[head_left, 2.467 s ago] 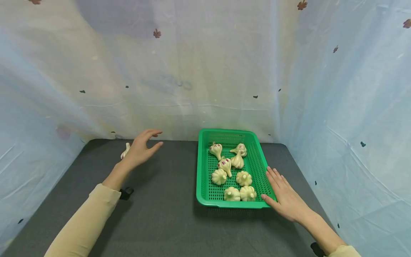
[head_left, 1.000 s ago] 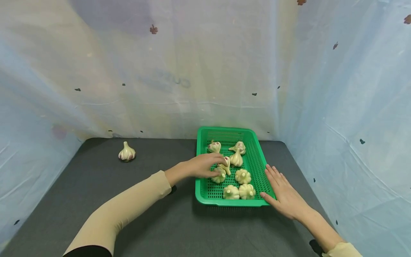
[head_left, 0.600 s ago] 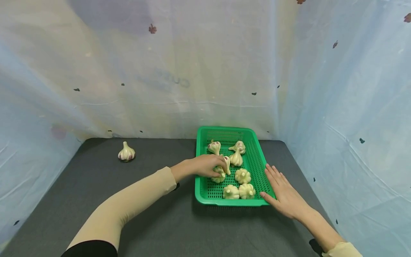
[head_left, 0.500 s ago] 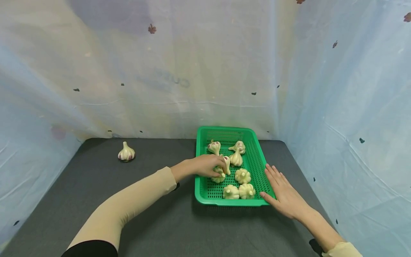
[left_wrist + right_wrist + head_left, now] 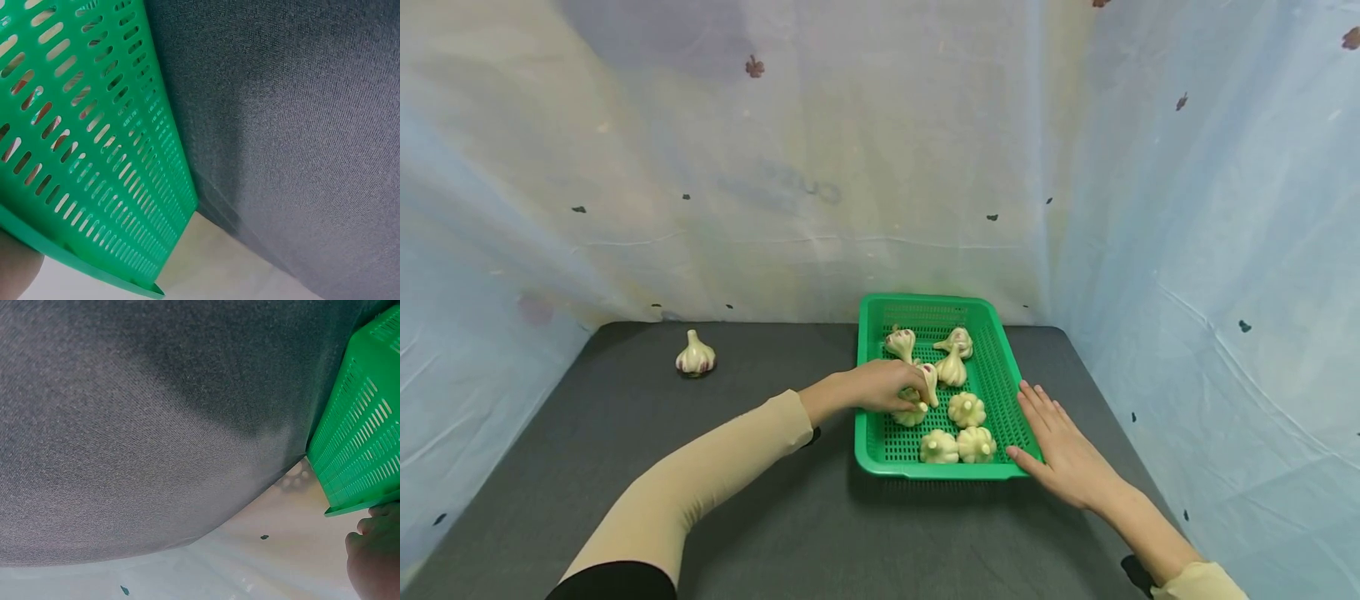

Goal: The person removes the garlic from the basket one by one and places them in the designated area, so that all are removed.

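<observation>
The left hand (image 5: 883, 386) is gripping a garlic bulb (image 5: 908, 418) inside the green basket (image 5: 940, 472) — its fingers are curling over that bulb. The right hand (image 5: 1071, 458) is holding its fingers straight and resting against the basket's right rim. Seven other bulbs (image 5: 966, 410) are lying in the basket, one just beside the left fingers. A lone bulb (image 5: 696, 357) is standing upright on the bench (image 5: 775, 517) — well left of both hands.

Garlic bulbs (image 5: 967, 409) in basket (image 5: 925, 472)
</observation>
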`<action>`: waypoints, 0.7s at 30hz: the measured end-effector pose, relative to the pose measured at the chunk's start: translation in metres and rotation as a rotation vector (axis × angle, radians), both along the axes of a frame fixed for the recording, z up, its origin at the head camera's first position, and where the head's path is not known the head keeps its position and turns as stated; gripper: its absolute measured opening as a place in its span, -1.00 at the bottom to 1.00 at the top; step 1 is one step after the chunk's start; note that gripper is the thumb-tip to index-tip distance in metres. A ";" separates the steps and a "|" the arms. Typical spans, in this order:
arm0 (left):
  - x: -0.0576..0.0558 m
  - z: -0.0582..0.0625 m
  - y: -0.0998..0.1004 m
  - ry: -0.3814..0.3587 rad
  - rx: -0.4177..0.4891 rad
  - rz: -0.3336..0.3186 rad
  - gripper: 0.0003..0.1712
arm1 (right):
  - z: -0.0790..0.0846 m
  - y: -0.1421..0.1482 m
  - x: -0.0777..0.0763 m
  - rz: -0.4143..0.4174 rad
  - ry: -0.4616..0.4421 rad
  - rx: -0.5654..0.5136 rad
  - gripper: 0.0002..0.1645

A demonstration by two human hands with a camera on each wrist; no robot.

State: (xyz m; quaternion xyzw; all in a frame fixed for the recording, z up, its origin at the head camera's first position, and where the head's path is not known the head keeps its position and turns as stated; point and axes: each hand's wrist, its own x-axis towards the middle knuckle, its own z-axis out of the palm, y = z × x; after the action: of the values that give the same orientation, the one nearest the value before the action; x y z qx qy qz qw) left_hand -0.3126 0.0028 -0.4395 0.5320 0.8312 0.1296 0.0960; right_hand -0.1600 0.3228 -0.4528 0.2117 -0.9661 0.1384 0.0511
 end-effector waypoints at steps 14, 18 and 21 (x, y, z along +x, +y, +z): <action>0.003 -0.004 -0.003 0.025 0.096 0.036 -0.75 | -0.001 0.000 0.001 -0.002 -0.008 -0.013 0.03; 0.005 -0.005 -0.006 0.008 0.160 0.061 -0.71 | 0.000 0.000 0.002 -0.004 -0.007 -0.010 0.03; 0.008 -0.003 -0.009 -0.022 0.210 0.091 -0.70 | 0.001 -0.001 0.002 -0.004 -0.005 -0.009 0.03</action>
State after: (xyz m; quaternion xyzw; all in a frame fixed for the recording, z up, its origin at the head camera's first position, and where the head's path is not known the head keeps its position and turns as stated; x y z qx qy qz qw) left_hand -0.3045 -0.0064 -0.4428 0.4996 0.8352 0.2259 0.0428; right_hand -0.1580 0.3220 -0.4519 0.2092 -0.9660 0.1432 0.0501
